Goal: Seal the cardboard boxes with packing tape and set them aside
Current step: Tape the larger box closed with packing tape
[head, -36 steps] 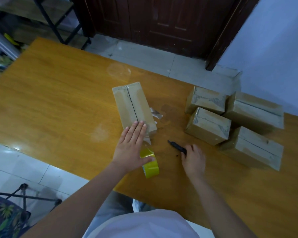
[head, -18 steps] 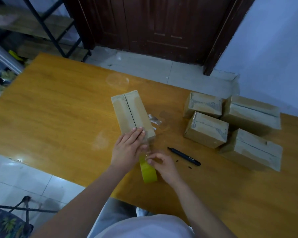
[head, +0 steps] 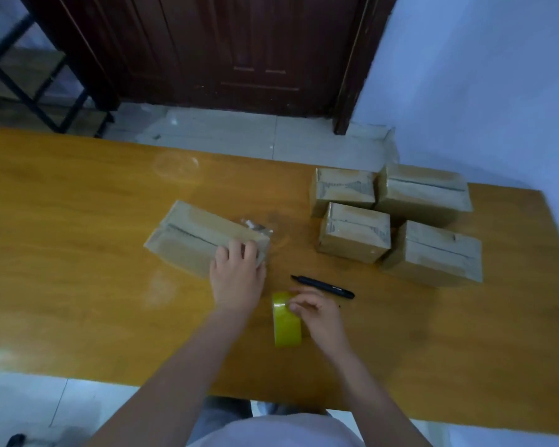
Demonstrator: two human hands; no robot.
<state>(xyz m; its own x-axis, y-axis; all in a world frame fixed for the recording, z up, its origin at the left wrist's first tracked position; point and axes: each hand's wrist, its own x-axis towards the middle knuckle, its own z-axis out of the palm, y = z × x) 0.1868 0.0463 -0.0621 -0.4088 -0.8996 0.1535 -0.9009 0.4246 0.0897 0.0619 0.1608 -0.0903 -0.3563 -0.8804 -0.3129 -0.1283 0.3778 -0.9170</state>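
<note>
A long cardboard box (head: 194, 235) lies flat on the wooden table (head: 78, 253), its top seam dark and uncovered. My left hand (head: 236, 275) rests on the box's near right end, fingers over the top edge. A roll of yellow packing tape (head: 286, 321) stands on its rim just in front of the box. My right hand (head: 318, 314) pinches the roll at its top right side. Several taped cardboard boxes (head: 352, 232) sit grouped at the right of the table.
A black utility knife (head: 323, 287) lies on the table between the tape roll and the grouped boxes. A scrap of clear tape (head: 255, 225) lies behind the long box. A dark wooden door (head: 239, 50) and a black metal rack (head: 46, 91) stand beyond the table.
My right hand left the knife on the table and took hold of the tape roll. The long box has turned to lie more crosswise, with my left hand on its end.
</note>
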